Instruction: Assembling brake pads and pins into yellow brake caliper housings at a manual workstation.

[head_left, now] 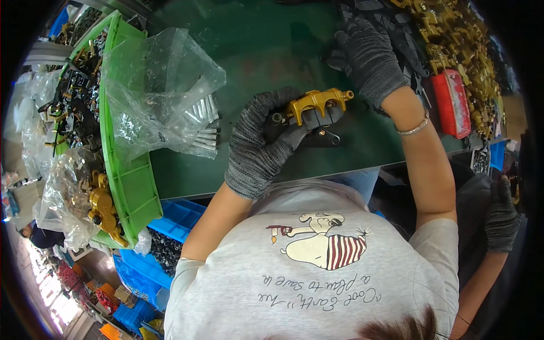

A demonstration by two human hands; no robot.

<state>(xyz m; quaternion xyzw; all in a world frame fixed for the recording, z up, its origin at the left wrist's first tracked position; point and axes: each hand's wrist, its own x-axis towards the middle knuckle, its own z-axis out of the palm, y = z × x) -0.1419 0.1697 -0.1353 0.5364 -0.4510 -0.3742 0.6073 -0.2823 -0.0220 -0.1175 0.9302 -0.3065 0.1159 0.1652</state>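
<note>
Hair [409, 327]; 1 gold caliper [320, 102] in left hand [256, 148] inside table edge [192, 191]

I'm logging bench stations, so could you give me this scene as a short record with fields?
Left grip: gray-gloved, holding a gold brake caliper
Right grip: gray-gloved, at a pile of dark flat parts; anything held is unclear
Left side: clear plastic bag with silvery pins, against a green crate
Right side: red box, gold metal parts
Surface: green workbench
</note>
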